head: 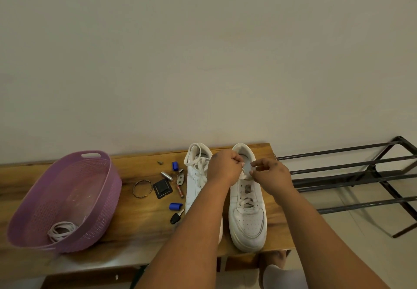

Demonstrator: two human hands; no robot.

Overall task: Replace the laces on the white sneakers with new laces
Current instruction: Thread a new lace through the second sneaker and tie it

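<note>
Two white sneakers stand side by side on the wooden bench [140,218], toes toward me. The right sneaker [247,223] has a white lace [246,203] crossed through its lower eyelets. Over its tongue, my left hand [223,169] grips one lace end in a fist and my right hand [270,175] pinches the other end between fingertips. The left sneaker [195,182] is laced with loose white lace loops near its collar; my left forearm hides its toe. A coil of white laces [61,231] lies in the purple basket [99,198].
Small items lie on the bench between basket and shoes: a bangle [142,189], a black square piece [163,189], batteries, two blue caps [175,206], a key [177,217]. A black metal rack [352,180] stands on the right. A wall is close behind the bench.
</note>
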